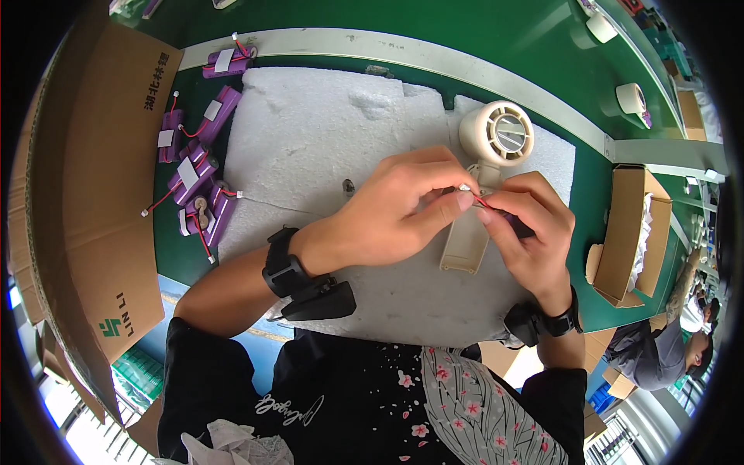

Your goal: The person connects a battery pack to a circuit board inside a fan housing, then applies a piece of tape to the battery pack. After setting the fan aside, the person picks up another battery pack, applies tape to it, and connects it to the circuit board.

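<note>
My left hand (391, 205) pinches a small white plug (464, 187) between thumb and forefinger. Thin red wires (481, 202) run from it into the fingertips of my right hand (539, 221), which are closed on them. A dark purplish thing shows partly under the right fingers; most of it is hidden. Just beyond both hands lies a cream handheld fan (496, 133) with a round slotted head. Its opened handle shell (463, 249) extends toward me beneath my hands, hollow side up.
White foam sheeting (302, 132) covers the green bench. Several purple battery packs (190, 172) with wires lie at its left, beside a tall cardboard box (105, 178). A small open carton (632, 232) stands at right. Tape rolls (631, 98) sit at the far right. Another person (659, 353) is beyond.
</note>
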`<state>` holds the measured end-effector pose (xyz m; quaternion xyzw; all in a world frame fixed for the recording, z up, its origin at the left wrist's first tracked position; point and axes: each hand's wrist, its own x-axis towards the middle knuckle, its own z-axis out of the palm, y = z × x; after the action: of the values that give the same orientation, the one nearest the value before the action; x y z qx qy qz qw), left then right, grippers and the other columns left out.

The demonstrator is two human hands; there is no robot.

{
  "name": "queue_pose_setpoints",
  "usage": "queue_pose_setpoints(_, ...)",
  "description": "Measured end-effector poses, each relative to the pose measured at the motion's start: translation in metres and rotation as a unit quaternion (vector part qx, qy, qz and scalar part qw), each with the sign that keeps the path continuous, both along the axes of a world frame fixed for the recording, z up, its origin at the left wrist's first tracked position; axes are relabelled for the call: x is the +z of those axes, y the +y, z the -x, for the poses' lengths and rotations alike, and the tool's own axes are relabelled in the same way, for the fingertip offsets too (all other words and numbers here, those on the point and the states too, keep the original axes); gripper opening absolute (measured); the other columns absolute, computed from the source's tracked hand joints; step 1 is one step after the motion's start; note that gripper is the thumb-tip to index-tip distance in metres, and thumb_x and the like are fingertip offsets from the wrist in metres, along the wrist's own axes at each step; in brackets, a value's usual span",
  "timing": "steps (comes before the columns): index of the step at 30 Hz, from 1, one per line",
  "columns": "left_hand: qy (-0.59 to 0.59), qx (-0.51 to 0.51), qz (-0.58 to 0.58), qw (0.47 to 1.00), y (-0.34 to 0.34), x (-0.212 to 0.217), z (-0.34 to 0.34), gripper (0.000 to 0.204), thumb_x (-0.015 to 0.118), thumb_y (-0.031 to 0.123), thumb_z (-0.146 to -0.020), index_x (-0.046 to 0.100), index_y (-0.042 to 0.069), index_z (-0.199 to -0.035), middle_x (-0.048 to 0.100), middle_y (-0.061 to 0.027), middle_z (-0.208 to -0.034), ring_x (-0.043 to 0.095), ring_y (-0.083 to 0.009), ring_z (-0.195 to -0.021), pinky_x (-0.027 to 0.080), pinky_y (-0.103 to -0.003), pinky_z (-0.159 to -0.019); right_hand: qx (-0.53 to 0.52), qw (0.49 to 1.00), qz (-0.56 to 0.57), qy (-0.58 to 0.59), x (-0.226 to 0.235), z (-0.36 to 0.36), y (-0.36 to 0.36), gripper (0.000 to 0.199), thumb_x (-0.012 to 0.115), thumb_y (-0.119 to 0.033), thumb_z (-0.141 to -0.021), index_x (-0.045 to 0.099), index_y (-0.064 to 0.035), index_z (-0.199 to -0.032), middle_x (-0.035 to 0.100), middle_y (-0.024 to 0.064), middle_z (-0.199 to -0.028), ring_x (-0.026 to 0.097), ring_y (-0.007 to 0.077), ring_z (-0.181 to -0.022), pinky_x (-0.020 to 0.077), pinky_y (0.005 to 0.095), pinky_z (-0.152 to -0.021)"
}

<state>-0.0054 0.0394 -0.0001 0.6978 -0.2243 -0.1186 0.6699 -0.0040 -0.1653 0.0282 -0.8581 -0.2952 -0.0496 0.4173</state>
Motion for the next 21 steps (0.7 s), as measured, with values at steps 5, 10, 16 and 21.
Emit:
queue_pose_setpoints(5, 0.005, 0.029, 0.039, 0.999, -0.005, -0.0014, 0.0013, 0.011, 0.059, 0.005, -0.091, 0.061, -0.001, -0.1, 0.056, -0.0071, -0.091, 0.055, -0.011, -0.075, 0.046, -0.023, -0.064, -0.001, 0.999, -0.011, 0.037, 0.0002, -0.0002, -0.0026, 0.011, 0.072, 0.001, -0.075, 0.067, -0.0002, -0.083, 0.059, 0.0081, -0.08, 0.056, 0.0158, -0.063, 0.0435, 0.0253, -0.053)
queue_pose_setpoints(10, -0.052, 0.035, 0.01, 0.998, -0.0012, 0.0019, -0.0033, 0.009, 0.065, 0.004, -0.087, 0.063, 0.0, -0.095, 0.057, -0.0061, -0.085, 0.055, -0.0091, -0.071, 0.045, -0.021, -0.057, 0.036, 0.983, -0.063, 0.166, 0.0025, -0.0054, -0.0088, 0.012, 0.073, 0.001, -0.074, 0.067, -0.0008, -0.084, 0.059, 0.0075, -0.078, 0.057, 0.0151, -0.061, 0.0421, 0.0244, -0.051)
queue_pose_setpoints(16, -0.008, 0.04, -0.005, 0.999, 0.001, 0.0006, -0.0007, 0.008, 0.067, 0.006, -0.086, 0.063, -0.001, -0.088, 0.057, -0.0053, -0.081, 0.054, -0.0075, -0.066, 0.043, -0.02, -0.053, -0.004, 0.99, -0.044, 0.134, 0.0052, 0.0016, -0.0013, 0.014, 0.074, 0.0, -0.074, 0.068, -0.0012, -0.086, 0.06, 0.0072, -0.078, 0.056, 0.0143, -0.06, 0.0429, 0.0244, -0.051)
queue_pose_setpoints(21, 0.013, 0.042, 0.017, 0.999, -0.0009, -0.0026, -0.0019, 0.008, 0.067, 0.005, -0.086, 0.063, -0.002, -0.087, 0.057, -0.0052, -0.081, 0.055, -0.007, -0.065, 0.043, -0.02, -0.053, 0.001, 1.0, 0.011, 0.004, 0.0011, 0.0002, -0.0005, 0.017, 0.076, -0.003, -0.072, 0.07, -0.0037, -0.089, 0.06, 0.0058, -0.075, 0.056, 0.013, -0.058, 0.043, 0.0244, -0.049)
